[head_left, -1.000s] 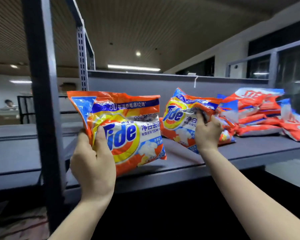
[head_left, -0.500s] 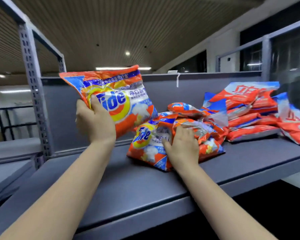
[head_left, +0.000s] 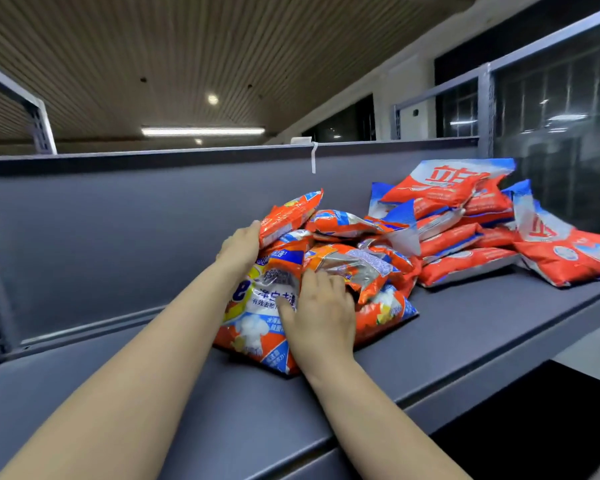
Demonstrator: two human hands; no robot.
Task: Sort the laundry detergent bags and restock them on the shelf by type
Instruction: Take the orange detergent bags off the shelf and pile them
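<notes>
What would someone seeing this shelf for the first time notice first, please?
Two heaps of bright orange-red detergent bags on the grey shelf: the Tide bags in the middle and the red-and-blue bags stacked to the right by the dark window. The left hand touches the Tide heap's left side while the right hand rests on its front bag.
</notes>
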